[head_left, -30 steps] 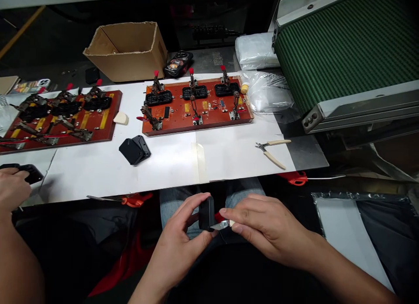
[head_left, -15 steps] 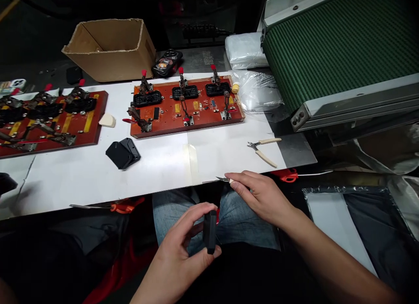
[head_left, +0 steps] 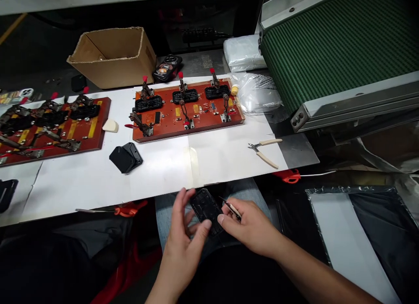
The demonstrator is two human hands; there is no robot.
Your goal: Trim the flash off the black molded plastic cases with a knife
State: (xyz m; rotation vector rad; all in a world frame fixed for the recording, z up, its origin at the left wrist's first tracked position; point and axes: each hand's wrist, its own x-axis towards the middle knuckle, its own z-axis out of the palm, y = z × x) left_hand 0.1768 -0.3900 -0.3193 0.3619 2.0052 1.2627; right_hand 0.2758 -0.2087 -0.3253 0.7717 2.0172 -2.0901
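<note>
A flat black plastic part point(head_left: 205, 206), ribbed on the side facing me, is held over my lap by my left hand point(head_left: 186, 234), with the thumb across its lower edge. My right hand point(head_left: 250, 223) grips a small craft knife point(head_left: 233, 209) with a pale handle. Its dark, pointed blade reaches toward the part's right edge; whether it touches cannot be made out. The right thumb and fingertips are close against the part. On the white table sheet point(head_left: 163, 164) beyond, two dark plastic covers point(head_left: 126, 157) lie stacked askew.
A red-brown clamp fixture point(head_left: 170, 125) holding black parts stands ahead, with another fixture point(head_left: 98, 133) to the left. Side cutters point(head_left: 265, 152) lie spread at right. A cardboard box point(head_left: 111, 59) stands behind; a green conveyor point(head_left: 340, 55) occupies the right. Orange-handled air guns point(head_left: 290, 176) hang under the table edge.
My left hand has turned the black part from edge-on to show its ribbed face. My right hand has brought the knife down and closer to the part.
</note>
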